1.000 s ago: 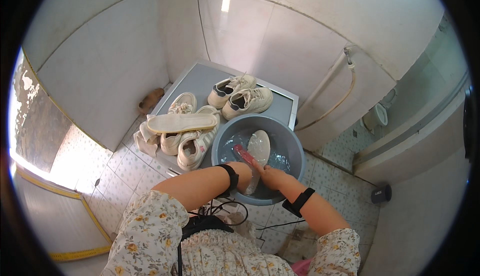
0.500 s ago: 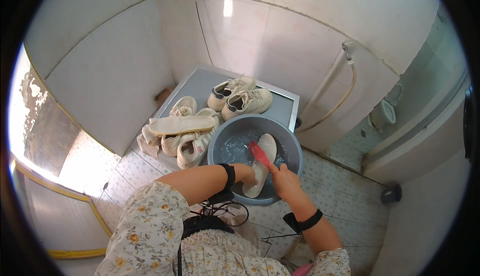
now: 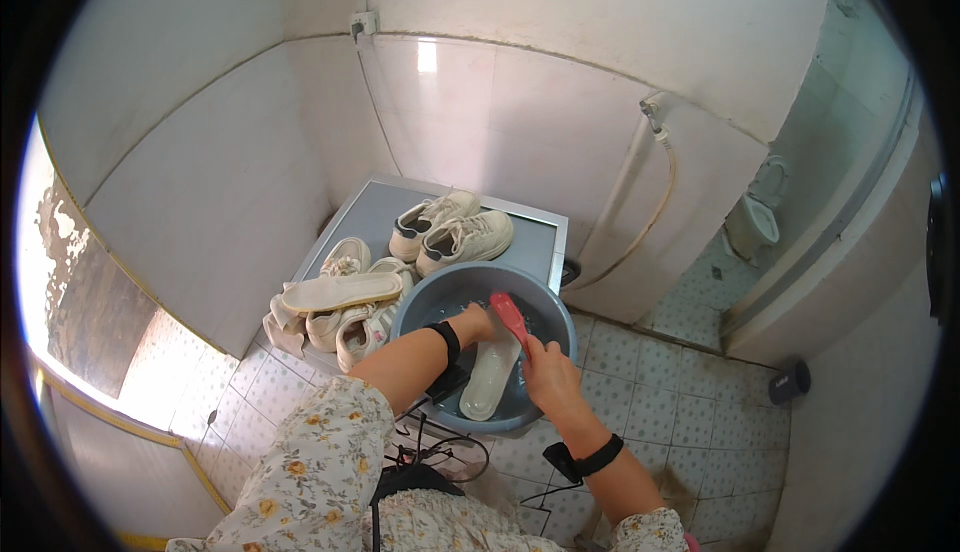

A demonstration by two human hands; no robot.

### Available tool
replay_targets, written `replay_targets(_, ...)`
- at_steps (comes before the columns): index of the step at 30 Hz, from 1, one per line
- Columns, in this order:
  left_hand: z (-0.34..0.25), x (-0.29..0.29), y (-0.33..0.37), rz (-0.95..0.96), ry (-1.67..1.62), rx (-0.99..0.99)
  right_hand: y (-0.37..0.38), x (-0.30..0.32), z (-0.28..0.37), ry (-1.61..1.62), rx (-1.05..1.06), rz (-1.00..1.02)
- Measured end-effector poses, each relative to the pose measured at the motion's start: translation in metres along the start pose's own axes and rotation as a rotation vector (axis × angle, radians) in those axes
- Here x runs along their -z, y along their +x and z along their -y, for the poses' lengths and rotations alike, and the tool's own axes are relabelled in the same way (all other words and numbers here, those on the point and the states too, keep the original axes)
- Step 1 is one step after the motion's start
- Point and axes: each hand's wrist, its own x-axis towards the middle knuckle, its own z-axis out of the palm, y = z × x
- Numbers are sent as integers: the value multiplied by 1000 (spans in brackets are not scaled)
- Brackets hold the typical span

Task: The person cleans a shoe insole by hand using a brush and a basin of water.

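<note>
Inside the grey-blue basin (image 3: 566, 342) of water, a white insole (image 3: 488, 382) lies slanted, its near end by the basin's near wall. My left hand (image 3: 476, 324) reaches into the basin and grips the insole toward its far end; the fingertips are partly hidden. My right hand (image 3: 550, 377) is closed around the handle of a red brush (image 3: 511, 315). The brush head is over the far end of the insole, close to my left hand. Whether its bristles touch the insole I cannot tell.
The basin sits at the corner of a grey-topped surface (image 3: 385, 214). Behind it stands a pair of pale sneakers (image 3: 465, 240); to the left are more white shoes (image 3: 352, 337) with another insole (image 3: 340, 292) across them. A hose (image 3: 660, 202) hangs from a wall tap.
My left hand has shifted from the insole's near end to its far part. The brush has come off the middle of the insole toward the far end. The whole view has tilted slightly.
</note>
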Motion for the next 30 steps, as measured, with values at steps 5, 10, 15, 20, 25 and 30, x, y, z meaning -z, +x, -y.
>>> replay_targets(5,-37,45,-78,-117,-218,98,11,-22,-27,-78,70,43)
replay_targets(10,-13,52,-101,-208,-16,67,21,-32,-13,-186,67,206)
replay_targets(15,24,38,-69,-302,-94,-30,14,-10,-10,-217,94,200)
replay_targets(20,29,31,-66,-77,-923,33,6,2,-8,-56,59,84)
replay_targets(25,6,35,-120,-160,-1496,-148,-42,13,7,177,79,-124)
replay_targets(30,33,16,-115,62,-2079,-312,-71,8,27,240,91,-218)
